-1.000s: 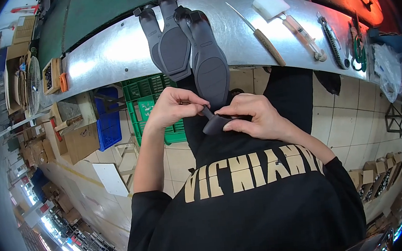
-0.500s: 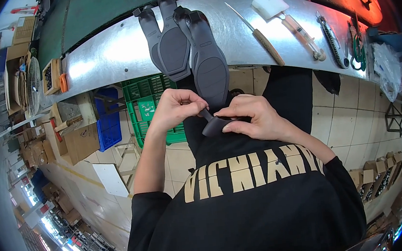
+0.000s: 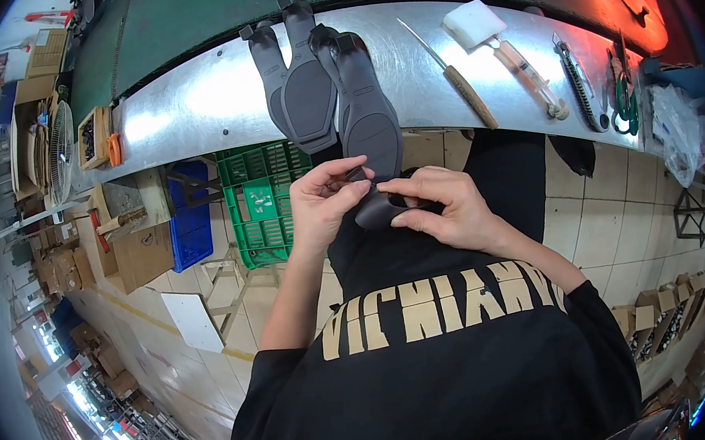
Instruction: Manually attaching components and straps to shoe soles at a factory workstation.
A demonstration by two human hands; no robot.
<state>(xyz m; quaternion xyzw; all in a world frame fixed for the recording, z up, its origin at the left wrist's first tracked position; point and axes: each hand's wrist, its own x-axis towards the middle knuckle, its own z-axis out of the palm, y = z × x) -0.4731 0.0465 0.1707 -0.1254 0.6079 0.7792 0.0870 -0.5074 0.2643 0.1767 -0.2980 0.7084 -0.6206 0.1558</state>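
Observation:
In front of my waist, my two hands hold a small dark curved shoe piece (image 3: 376, 214) with a narrow strap-like end. My left hand (image 3: 323, 202) pinches that narrow end between thumb and fingers. My right hand (image 3: 444, 203) grips the wider part, thumb below and fingers above. Just beyond my hands, a dark heeled shoe (image 3: 370, 125) lies sole up, its toe reaching over the bench edge. Beside it more dark heeled shoes (image 3: 308, 97) rest sole up with their heels away from me. Whether the held piece joins the nearest shoe is hidden by my fingers.
On the metal bench (image 3: 189, 108) lie a wooden-handled awl (image 3: 468, 94), a white sponge block (image 3: 474, 23), a syringe-like bottle (image 3: 530, 76), a utility knife (image 3: 579, 84) and green-handled scissors (image 3: 625, 100). A green crate (image 3: 262, 203) stands below, beside a blue one (image 3: 191, 223).
My left hand has turned and its fingers have shifted on the strap end, which now points more upward. The right hand keeps its hold. The whole view has shifted slightly.

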